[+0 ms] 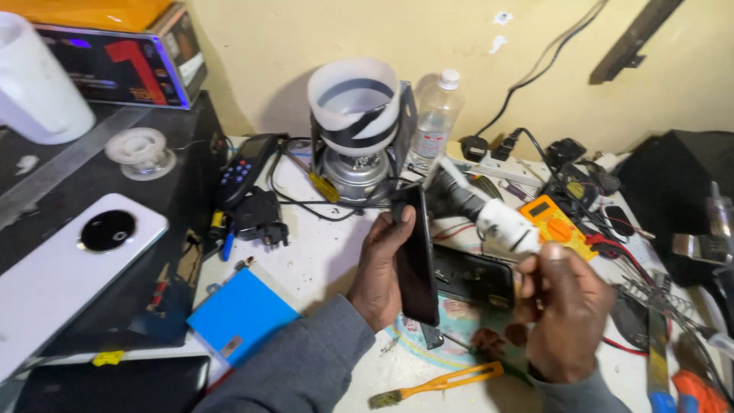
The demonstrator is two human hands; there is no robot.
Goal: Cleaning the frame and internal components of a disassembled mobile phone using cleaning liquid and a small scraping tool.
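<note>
My left hand (382, 264) grips a black smartphone (417, 260), held upright on its edge above the white workbench (321, 256). My right hand (562, 306) holds a hot air tool with a white body and a black nozzle (482, 214), its nozzle end pointing up and left, close to the phone's top edge. Under the phone lies another dark device (474, 275) on the bench.
A yellow multimeter (558, 226) sits right of the tool among tangled cables. A yellow brush (436, 382) lies near the front. A blue box (241, 313), a clear bottle (436, 122), a black-and-white lamp (355, 115) and a white phone (69, 268) stand at left and back.
</note>
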